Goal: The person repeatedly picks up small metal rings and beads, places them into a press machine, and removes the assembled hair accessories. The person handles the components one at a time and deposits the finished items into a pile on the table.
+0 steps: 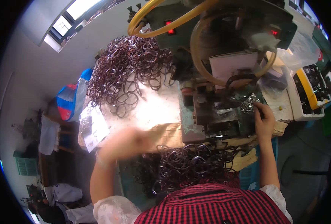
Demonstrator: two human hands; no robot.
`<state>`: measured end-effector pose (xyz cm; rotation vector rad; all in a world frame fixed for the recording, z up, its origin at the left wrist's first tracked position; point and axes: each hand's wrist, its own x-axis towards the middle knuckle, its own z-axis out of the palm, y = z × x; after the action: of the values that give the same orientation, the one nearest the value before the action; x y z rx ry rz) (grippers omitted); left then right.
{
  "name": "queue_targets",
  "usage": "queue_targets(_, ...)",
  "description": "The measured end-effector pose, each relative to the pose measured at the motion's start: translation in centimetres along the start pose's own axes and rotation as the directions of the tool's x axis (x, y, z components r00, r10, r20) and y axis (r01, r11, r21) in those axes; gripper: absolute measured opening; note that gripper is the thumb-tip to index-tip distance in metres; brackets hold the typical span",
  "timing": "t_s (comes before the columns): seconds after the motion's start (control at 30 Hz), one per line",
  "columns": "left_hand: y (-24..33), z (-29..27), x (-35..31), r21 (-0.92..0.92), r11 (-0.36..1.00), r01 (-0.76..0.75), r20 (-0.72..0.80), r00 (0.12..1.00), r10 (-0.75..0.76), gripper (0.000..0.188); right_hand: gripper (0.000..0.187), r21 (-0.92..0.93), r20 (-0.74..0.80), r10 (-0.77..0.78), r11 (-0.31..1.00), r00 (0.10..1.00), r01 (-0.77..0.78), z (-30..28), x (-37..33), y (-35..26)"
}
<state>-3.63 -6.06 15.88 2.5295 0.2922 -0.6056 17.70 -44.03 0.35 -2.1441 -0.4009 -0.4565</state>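
Note:
My left hand [126, 142] is smeared by motion over the near left part of the worktable [150, 106], so its fingers cannot be made out. On my right, my right hand [264, 119] has its fingertips drawn together beside a heap of small shiny metal pieces [249, 103] on the machine [225, 115]. Whatever those fingertips pinch is hidden. A dark blurred loop [234, 87] hangs at the machine's working area. Glossy dark brown strap-like loops [130, 63] are heaped at the far left of the table. More black loops [189, 162] lie in front of my body.
Yellow hoses [150, 34] curve down from the machine's upper housing, which has red displays [169, 28]. At the right stands a white foam box [301, 100] with dark parts and a yellow-edged tray. A white paper sheet [92, 128] overhangs the table's left edge.

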Motion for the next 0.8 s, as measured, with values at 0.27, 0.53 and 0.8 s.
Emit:
queue_targets(0.27,-21.9,3.2,15.4,-0.032,0.631,0.775,-0.790,0.367,-0.491,0.046,0.015,0.217,0.040,0.159,0.962,0.986,-0.164,-0.3,0.3,-2.0)
queue_targets(0.53,-11.2,8.6,13.6,0.039,0.981,0.191,-0.783,0.616,-0.088,0.025,0.017,0.472,0.168,0.147,0.856,0.975,-0.210,-2.8,-0.9,-5.8)
queue_targets(0.8,-12.7,10.9,16.3,-0.401,0.867,-0.295,-0.857,0.456,-0.241,0.020,0.035,0.729,0.141,0.030,0.673,0.990,-0.124,3.4,1.6,-11.6)
